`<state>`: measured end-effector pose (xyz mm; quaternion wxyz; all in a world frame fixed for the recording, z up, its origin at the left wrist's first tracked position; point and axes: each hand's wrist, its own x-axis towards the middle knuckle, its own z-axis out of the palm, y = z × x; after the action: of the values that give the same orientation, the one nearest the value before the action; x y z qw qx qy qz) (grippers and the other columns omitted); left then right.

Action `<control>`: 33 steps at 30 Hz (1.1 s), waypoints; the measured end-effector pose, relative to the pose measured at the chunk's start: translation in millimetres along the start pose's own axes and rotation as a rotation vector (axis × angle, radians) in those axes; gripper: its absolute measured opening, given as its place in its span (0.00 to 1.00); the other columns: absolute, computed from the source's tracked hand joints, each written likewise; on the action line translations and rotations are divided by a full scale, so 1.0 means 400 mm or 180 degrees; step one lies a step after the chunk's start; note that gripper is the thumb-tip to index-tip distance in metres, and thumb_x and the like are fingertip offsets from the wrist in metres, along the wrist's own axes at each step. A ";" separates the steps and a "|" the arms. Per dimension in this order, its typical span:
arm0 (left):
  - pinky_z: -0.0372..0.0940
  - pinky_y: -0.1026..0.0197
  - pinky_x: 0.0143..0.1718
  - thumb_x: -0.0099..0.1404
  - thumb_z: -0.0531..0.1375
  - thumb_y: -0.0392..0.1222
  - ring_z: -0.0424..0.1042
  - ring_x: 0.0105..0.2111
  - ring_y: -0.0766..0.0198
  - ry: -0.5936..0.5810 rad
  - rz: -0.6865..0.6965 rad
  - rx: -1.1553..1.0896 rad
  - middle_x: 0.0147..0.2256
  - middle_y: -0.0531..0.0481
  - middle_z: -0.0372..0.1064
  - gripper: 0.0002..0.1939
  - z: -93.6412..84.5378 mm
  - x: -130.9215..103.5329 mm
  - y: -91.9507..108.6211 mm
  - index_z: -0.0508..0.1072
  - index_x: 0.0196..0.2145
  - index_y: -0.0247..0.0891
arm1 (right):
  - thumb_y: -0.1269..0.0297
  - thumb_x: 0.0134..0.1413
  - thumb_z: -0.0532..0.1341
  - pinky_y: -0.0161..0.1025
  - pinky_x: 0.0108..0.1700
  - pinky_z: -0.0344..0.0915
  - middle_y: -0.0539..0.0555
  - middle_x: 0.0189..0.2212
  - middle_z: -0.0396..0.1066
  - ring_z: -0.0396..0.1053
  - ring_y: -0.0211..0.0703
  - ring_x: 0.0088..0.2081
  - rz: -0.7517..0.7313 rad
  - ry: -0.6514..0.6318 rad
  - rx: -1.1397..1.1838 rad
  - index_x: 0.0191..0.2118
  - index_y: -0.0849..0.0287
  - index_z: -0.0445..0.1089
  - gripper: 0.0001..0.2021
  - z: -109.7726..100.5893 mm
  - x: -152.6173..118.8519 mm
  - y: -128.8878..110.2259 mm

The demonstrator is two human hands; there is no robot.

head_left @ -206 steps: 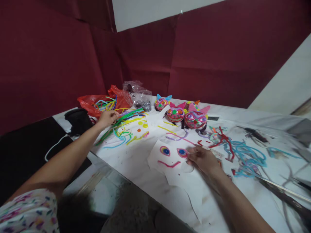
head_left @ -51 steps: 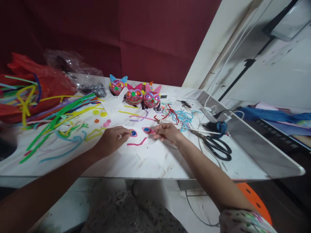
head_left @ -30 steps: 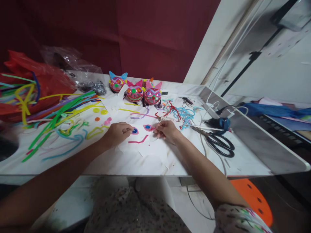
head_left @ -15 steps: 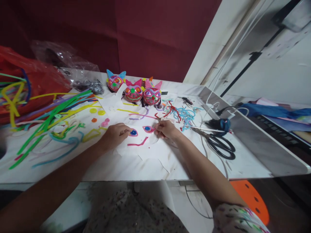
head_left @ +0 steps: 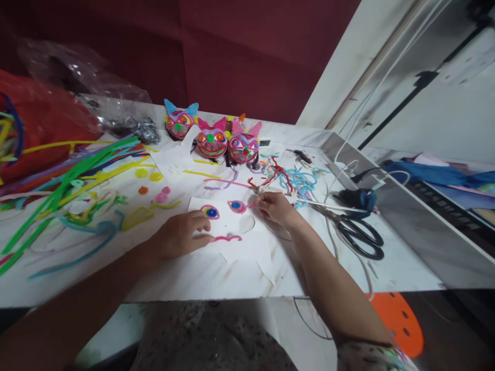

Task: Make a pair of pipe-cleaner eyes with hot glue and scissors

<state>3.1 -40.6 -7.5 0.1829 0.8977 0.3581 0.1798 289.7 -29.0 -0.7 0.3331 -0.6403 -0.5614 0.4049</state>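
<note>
A sheet of white paper (head_left: 228, 252) lies before me with two eye shapes on it. The left eye shape (head_left: 211, 212) and the right eye shape (head_left: 236, 206) have blue centres and pink pipe-cleaner outlines. My left hand (head_left: 181, 233) has its thumb and fingers closed at the left end of a wavy pink pipe cleaner (head_left: 229, 238); the exact grip is partly hidden. Right of the eyes, my right hand (head_left: 275, 207) pinches a short pink pipe-cleaner piece (head_left: 252, 206), whose tip sticks out leftward.
Several decorated cat-like heads (head_left: 212, 141) stand at the back. Green pipe cleaners (head_left: 73, 180) and a red bag (head_left: 42, 113) lie left. Black-handled scissors (head_left: 358, 232), blue and red scraps (head_left: 299, 180) and cables are right. A grey side panel (head_left: 386, 206) borders the table.
My left hand has moved from the left eye down to the wavy pink pipe cleaner, which has shifted on the paper. My right hand keeps its pinch beside the right eye. The view has shifted slightly.
</note>
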 end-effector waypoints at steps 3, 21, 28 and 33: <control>0.61 0.62 0.34 0.65 0.60 0.46 0.71 0.33 0.63 -0.0095 0.0105 0.0018 0.34 0.51 0.72 0.09 0.006 -0.004 -0.001 0.72 0.31 0.38 | 0.63 0.53 0.58 0.31 0.19 0.46 0.43 0.15 0.61 0.51 0.31 0.15 0.0006 -0.0028 0.0067 0.26 0.58 0.66 0.07 -0.007 -0.006 0.005; 0.58 0.63 0.29 0.66 0.54 0.37 0.69 0.27 0.63 0.0118 -0.0229 0.1342 0.26 0.50 0.70 0.09 -0.014 0.106 0.092 0.69 0.28 0.37 | 0.71 0.53 0.57 0.31 0.25 0.54 0.44 0.14 0.63 0.57 0.33 0.18 -0.0214 0.0049 -0.0200 0.23 0.58 0.66 0.09 -0.014 -0.023 -0.006; 0.59 0.61 0.27 0.64 0.54 0.33 0.73 0.27 0.58 -0.0419 -0.0535 0.1936 0.26 0.44 0.72 0.08 -0.004 0.141 0.136 0.72 0.30 0.35 | 0.74 0.53 0.57 0.32 0.28 0.56 0.46 0.16 0.67 0.61 0.34 0.20 -0.0272 0.0164 -0.0519 0.24 0.58 0.67 0.09 -0.024 -0.034 -0.022; 0.58 0.61 0.26 0.64 0.55 0.34 0.73 0.27 0.57 -0.0514 -0.0551 0.2039 0.26 0.44 0.72 0.07 0.008 0.133 0.129 0.73 0.31 0.35 | 0.75 0.51 0.58 0.34 0.30 0.56 0.49 0.17 0.69 0.64 0.38 0.23 -0.0327 0.0229 -0.0862 0.23 0.58 0.69 0.09 -0.023 -0.043 -0.031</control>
<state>70.5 -38.4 23.8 -0.0659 0.8872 0.4557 -0.0297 291.7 -44.0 16.7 0.2839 -0.6639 -0.6306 0.2847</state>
